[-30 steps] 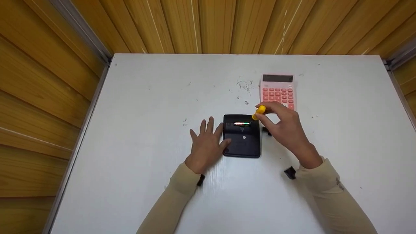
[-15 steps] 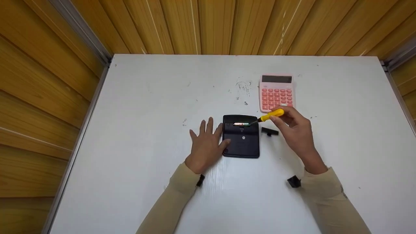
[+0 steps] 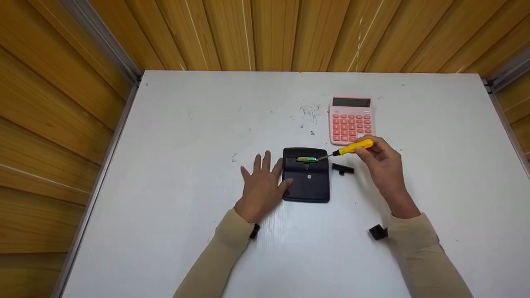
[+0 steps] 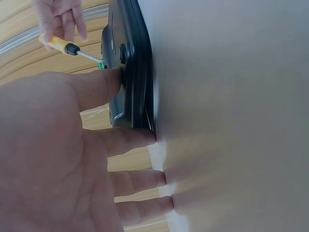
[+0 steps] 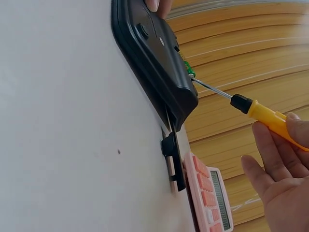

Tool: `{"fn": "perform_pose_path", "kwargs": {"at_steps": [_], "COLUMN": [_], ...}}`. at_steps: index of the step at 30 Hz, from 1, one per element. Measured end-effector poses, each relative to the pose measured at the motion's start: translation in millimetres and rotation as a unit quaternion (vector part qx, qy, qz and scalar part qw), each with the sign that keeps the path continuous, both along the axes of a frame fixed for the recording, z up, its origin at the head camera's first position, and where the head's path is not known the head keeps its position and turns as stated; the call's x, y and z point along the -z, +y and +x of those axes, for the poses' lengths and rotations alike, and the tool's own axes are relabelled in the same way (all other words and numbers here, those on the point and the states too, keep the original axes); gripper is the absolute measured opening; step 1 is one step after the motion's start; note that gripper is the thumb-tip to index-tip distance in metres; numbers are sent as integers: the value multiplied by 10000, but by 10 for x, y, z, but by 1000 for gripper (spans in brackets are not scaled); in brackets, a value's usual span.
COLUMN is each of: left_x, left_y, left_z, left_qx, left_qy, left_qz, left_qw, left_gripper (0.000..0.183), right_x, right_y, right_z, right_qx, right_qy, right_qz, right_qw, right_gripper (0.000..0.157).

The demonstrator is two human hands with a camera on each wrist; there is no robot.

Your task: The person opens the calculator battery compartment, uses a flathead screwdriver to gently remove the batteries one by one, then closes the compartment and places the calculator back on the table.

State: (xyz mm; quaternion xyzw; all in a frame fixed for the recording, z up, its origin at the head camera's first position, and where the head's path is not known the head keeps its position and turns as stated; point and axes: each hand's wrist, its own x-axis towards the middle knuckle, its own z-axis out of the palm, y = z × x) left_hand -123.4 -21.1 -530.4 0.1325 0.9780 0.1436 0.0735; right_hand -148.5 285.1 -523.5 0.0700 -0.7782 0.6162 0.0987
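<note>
A black calculator (image 3: 306,188) lies face down on the white table, its battery slot uncovered. In that slot sits a green battery (image 3: 305,159). My left hand (image 3: 261,188) has its fingers spread beside the calculator; the thumb rests on the calculator's back and the index finger touches its left side. With its thumb and fingers, my right hand (image 3: 383,165) holds a screwdriver (image 3: 354,147) by the yellow handle. The screwdriver's metal tip meets the right end of the battery, as the right wrist view shows near the battery (image 5: 189,70).
Just right of the black calculator lies a small black battery cover (image 3: 343,168). A pink calculator (image 3: 351,120) lies face up behind my right hand. Wooden panels (image 3: 273,35) stand along the back and left of the table (image 3: 165,248).
My right hand has drawn back to the right and tilted the screwdriver lower, so its shaft now shows. The left hand stays in place on the black calculator.
</note>
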Motion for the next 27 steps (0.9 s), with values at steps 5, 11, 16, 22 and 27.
{"fn": "perform_pose_path", "kwargs": {"at_steps": [5,11,16,22,27], "left_x": [-4,4,-6,-10,-4], "left_y": [-10,-13,-11,-4,-3], "left_z": [7,16,14,-8,-12], "left_qx": [-3,-12,-35,-29,-55], "left_qy": [23,132,110,-41,-49], "left_qz": [-26,-26,-42,-1,47], "left_qw": [10000,9999,9999,10000,10000], "left_gripper": [68,67,67,69,68], "right_x": [107,136,-2,-322,-494], "right_y": [51,55,-38,-259,-420], "right_z": [-18,-22,8,61,39], "right_qx": [-45,-134,78,-46,-387], "right_qy": [-291,-528,-157,817,1253], "right_qz": [-546,-1005,-463,1535,2522], "right_qw": [9981,9935,9988,9847,9587], "right_gripper": [39,44,35,31,31]}}
